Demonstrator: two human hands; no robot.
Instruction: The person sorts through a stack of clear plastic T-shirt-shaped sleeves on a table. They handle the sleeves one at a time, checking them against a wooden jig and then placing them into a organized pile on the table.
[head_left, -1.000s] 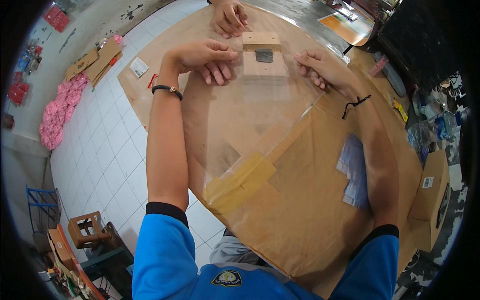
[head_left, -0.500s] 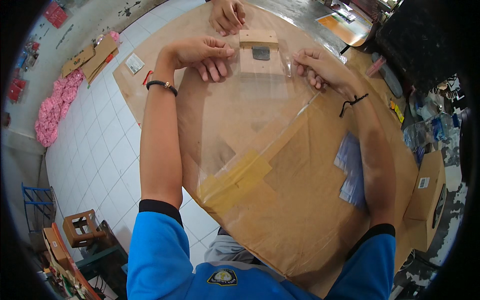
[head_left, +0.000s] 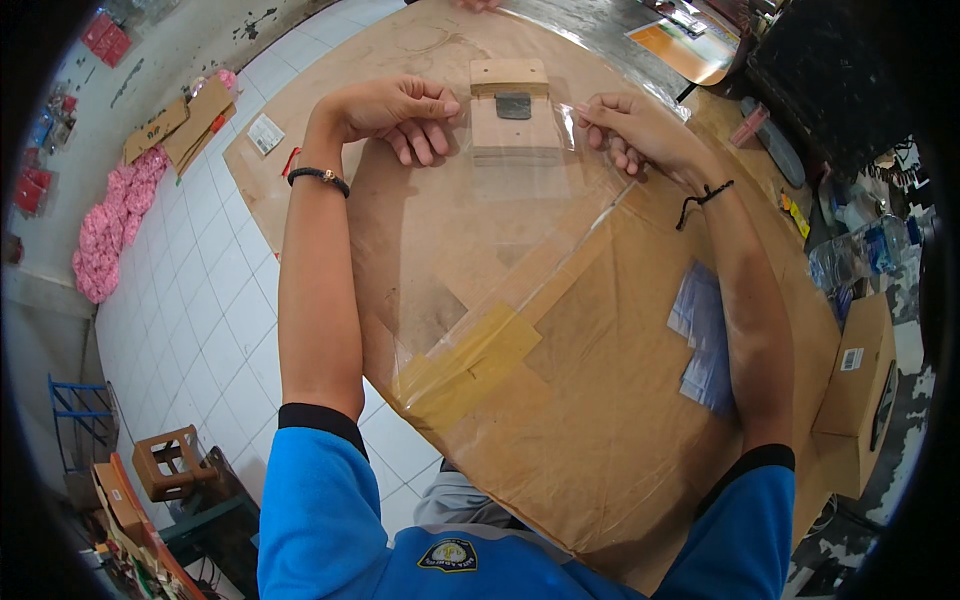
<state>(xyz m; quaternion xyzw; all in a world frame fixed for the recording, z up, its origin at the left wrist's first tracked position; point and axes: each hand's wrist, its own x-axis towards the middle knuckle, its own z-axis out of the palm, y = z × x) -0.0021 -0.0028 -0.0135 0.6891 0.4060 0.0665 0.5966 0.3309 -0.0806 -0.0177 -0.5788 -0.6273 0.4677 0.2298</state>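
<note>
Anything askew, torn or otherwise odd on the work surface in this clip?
Nothing stands out. The left hand and right hand hold a clear bag around a small wooden block. The cardboard top has a taped patch, worn but flat. A stack of clear bags lies slightly fanned.

Clear plastic bag at centre top, flat on the brown table, holding a tan card with a small dark grey piece. Stack of clear bags at three o'clock, bluish white, lying on the table. Brown carton at four o'clock, standing at the table edge, with a small white label on its side. Flattened brown cartons at ten o'clock on the white tiled floor, and a small white packet just beside them at their right. Red packets at eleven o'clock, far off. Orange sheet at one o'clock on the table.
</note>
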